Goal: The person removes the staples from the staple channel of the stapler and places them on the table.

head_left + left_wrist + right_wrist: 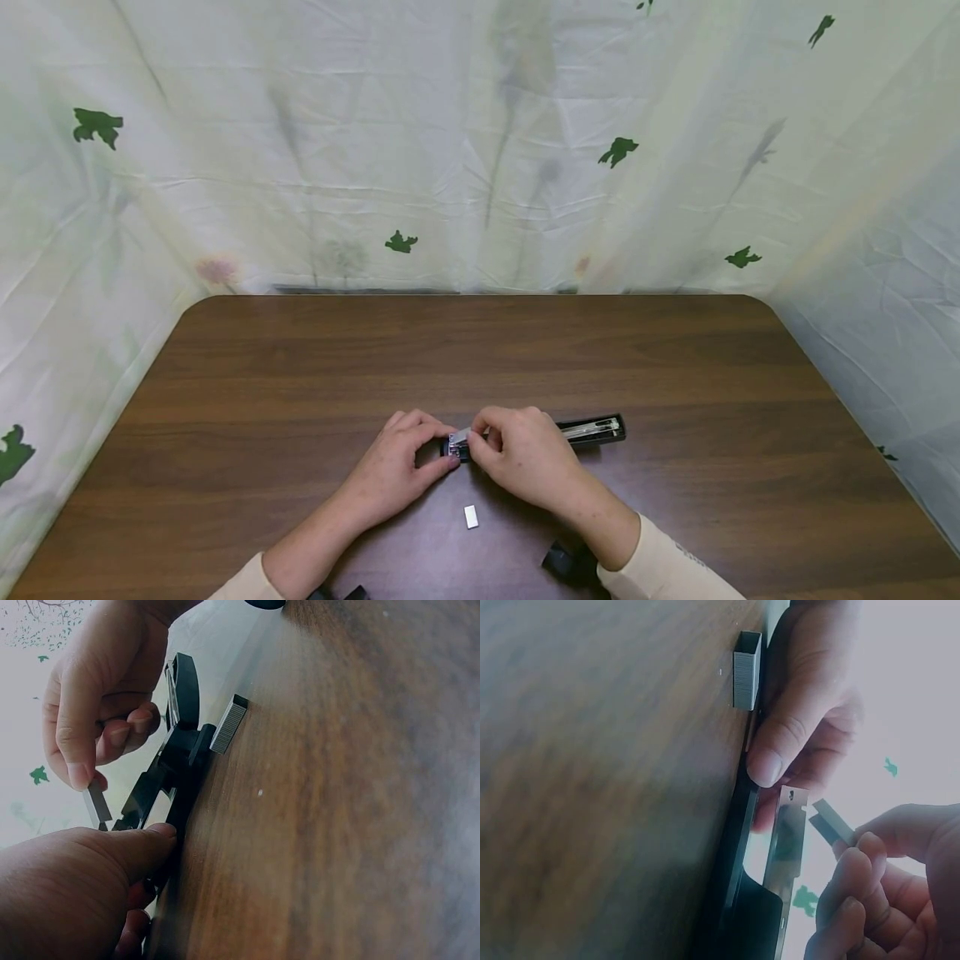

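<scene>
A black stapler (pixel 609 429) lies on the table with its top swung far back. My left hand (pixel 390 468) grips the front end of its base between thumb and fingers. Just above the metal staple channel (pixel 786 840), my right hand (pixel 528 458) pinches a short strip of staples (pixel 831 822) between thumb and forefinger. In the right wrist view that strip is tilted and looks apart from the channel. A second strip of staples (pixel 471 517) rests on the table on the near side of the stapler, touched by neither hand.
The brown wooden table (pixel 300 358) has rounded far corners. A pale curtain (pixel 450 150) with green leaf shapes hangs behind it and along both sides. Black objects (pixel 566 565) sit by the wrists at the bottom of the head view.
</scene>
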Motion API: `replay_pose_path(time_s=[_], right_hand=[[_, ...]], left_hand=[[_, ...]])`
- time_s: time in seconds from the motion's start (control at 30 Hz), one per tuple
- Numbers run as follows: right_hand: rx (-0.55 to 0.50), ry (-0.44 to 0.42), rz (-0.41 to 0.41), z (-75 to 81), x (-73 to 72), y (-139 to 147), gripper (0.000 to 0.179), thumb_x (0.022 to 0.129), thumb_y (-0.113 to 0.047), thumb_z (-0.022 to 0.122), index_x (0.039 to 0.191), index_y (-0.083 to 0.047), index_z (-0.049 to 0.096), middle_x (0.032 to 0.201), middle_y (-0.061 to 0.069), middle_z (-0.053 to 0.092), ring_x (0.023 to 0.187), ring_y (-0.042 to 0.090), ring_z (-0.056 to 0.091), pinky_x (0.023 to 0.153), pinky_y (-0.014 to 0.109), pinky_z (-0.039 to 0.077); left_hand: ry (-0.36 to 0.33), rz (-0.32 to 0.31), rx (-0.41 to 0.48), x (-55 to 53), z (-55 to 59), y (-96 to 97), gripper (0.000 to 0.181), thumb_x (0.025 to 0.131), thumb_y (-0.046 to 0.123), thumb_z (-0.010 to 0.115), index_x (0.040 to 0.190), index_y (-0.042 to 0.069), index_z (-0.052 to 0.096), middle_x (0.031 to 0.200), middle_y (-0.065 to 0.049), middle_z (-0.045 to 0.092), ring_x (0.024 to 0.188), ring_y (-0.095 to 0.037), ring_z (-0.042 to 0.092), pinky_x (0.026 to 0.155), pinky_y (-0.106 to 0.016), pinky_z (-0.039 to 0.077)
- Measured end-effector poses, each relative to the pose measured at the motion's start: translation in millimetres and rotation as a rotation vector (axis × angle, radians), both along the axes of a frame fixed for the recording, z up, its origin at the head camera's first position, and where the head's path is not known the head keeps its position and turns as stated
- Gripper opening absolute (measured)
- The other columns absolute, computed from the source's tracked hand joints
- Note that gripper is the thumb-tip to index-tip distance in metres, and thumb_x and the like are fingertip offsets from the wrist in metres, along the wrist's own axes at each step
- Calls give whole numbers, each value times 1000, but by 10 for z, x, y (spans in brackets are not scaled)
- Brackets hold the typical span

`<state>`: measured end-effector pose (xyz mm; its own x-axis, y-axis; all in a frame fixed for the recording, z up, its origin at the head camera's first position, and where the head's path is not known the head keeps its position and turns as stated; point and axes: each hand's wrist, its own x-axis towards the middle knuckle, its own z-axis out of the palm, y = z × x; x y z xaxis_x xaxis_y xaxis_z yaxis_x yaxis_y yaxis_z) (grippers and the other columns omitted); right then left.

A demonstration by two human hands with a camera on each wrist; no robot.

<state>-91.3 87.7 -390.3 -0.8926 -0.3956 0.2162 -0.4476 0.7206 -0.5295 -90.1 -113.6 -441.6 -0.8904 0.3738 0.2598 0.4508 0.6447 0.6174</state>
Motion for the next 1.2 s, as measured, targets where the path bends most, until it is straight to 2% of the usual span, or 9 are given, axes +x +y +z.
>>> replay_pose_path(time_s=[0.33,0.87,1.07,1.2], right_hand=[[-6,4,-1,13,8,-2,7,84,-27,63,77,-27,63,51,-19,45,43,-2,40,41,20,34],[-29,-35,57,11,-6,11,6,84,-26,64,78,-26,63,52,-17,45,43,-1,40,41,21,33],[-58,-63,122,4,-19,36,9,82,-22,65,76,-28,61,54,-16,46,45,0,41,42,20,34],[-77,-123,190,4,-30,64,13,81,-19,66,75,-28,60,55,-15,48,46,0,43,43,20,36]], left_hand=[[-2,0,-4,-5,-3,-3,28,77,34,75,103,28,67,97,22,53,90,-1,43,76,-28,41],[3,0,2,-7,2,3,27,77,34,75,102,29,67,96,22,53,91,0,43,77,-28,41],[36,-11,8,-17,-15,-3,25,77,30,76,101,28,67,96,20,55,90,-1,43,78,-27,41],[63,-21,1,-24,-20,-6,25,76,24,76,100,24,68,95,19,56,90,-1,44,78,-26,40]])
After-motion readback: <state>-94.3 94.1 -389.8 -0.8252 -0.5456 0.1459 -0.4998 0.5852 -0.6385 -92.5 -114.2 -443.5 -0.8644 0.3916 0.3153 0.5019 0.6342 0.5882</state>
